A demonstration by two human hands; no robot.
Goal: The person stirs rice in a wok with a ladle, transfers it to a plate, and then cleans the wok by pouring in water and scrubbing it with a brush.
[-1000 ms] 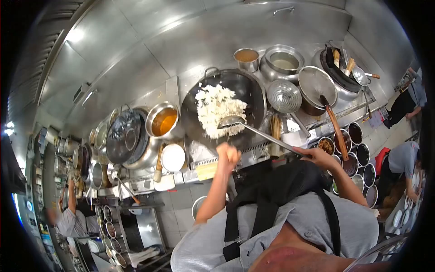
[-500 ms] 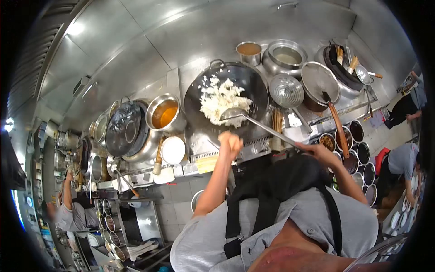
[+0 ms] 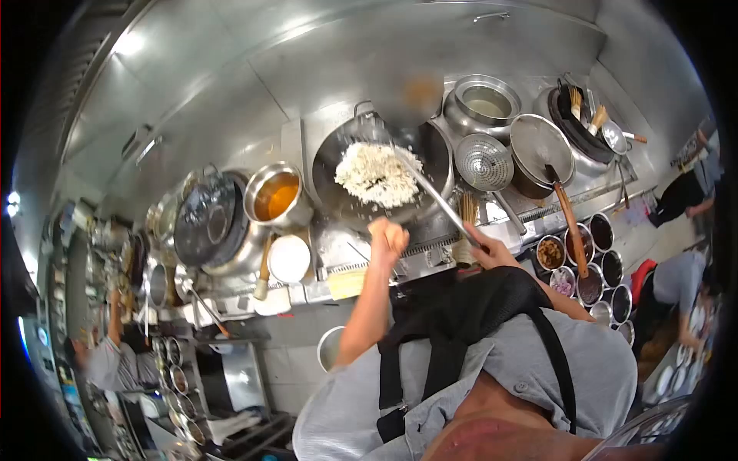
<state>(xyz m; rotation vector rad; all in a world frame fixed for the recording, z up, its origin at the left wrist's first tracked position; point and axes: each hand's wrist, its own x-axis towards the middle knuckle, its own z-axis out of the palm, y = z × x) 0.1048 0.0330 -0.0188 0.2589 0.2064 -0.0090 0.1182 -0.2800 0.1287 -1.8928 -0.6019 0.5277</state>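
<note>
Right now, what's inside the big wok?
The wok holds a heap of white rice, with a ladle slanting in. The wok's surface beneath the rice is covered.

No text, label, brand, number or sign can be read anywhere in this view.

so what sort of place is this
Probably a restaurant kitchen: a large wok holding what looks like rice, a perforated ladle beside it, and other people in similar grey shirts.
</note>
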